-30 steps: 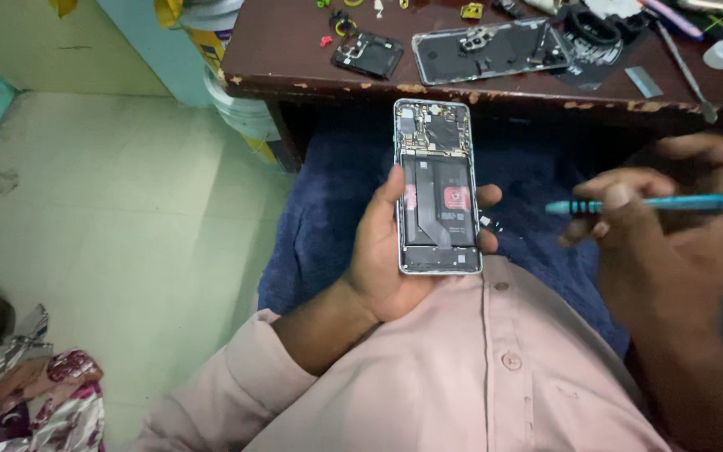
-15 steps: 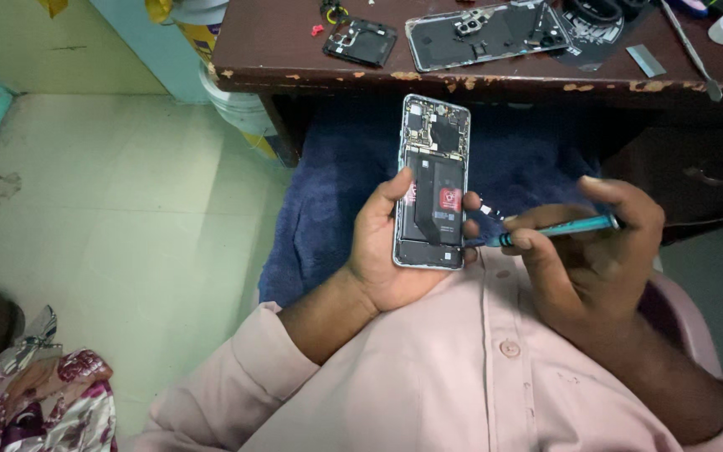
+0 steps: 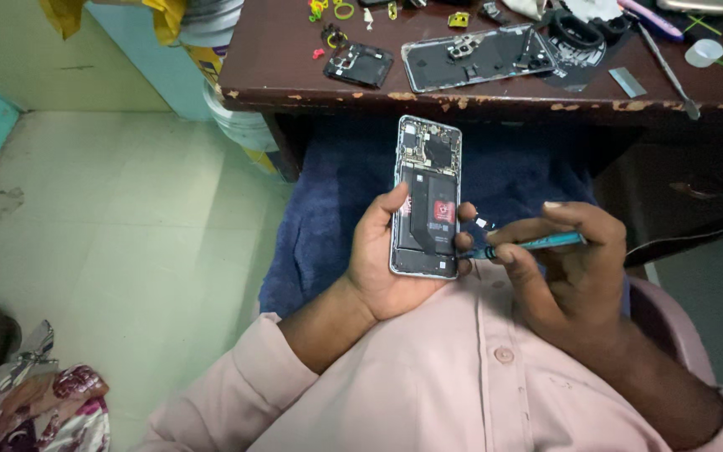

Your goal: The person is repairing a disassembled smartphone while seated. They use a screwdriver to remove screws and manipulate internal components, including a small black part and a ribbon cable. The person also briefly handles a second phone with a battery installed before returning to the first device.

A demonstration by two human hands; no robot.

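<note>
My left hand (image 3: 387, 264) cradles the opened phone (image 3: 427, 201) face-down above my lap, fingers curled round its edges to steady it; my right hand (image 3: 566, 268) pinches the teal screwdriver (image 3: 533, 245), tip at the phone's lower right edge

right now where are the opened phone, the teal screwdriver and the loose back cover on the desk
opened phone (image 3: 427, 201): head view, on the black battery in its open back.
teal screwdriver (image 3: 546, 243): head view, on the teal handle between the right hand's fingers.
loose back cover (image 3: 470, 63): head view, on the inner face of the cover.
</note>
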